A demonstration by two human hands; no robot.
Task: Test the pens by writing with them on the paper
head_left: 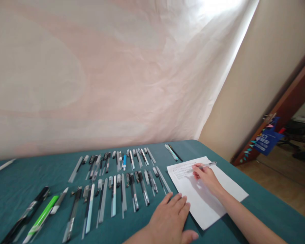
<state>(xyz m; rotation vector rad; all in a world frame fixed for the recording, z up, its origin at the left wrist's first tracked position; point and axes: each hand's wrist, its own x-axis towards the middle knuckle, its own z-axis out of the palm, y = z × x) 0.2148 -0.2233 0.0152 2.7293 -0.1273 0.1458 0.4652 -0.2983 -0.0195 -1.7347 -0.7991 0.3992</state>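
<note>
The fingers of the right hand (208,179) are gripping a pen (209,164), closed around its lower barrel, and are hiding its tip above the paper (210,211). The pen is slanting up to the right; handwriting is filling the sheet's upper left. The left hand (169,217) is lying palm down with fingers slightly spread, gripping nothing, at the paper's left edge. Two pens (171,153) are lying just beyond the paper. Farther left, rows of pens, some blurred, and a green pen (44,213) are covering the desk (266,206).
</note>
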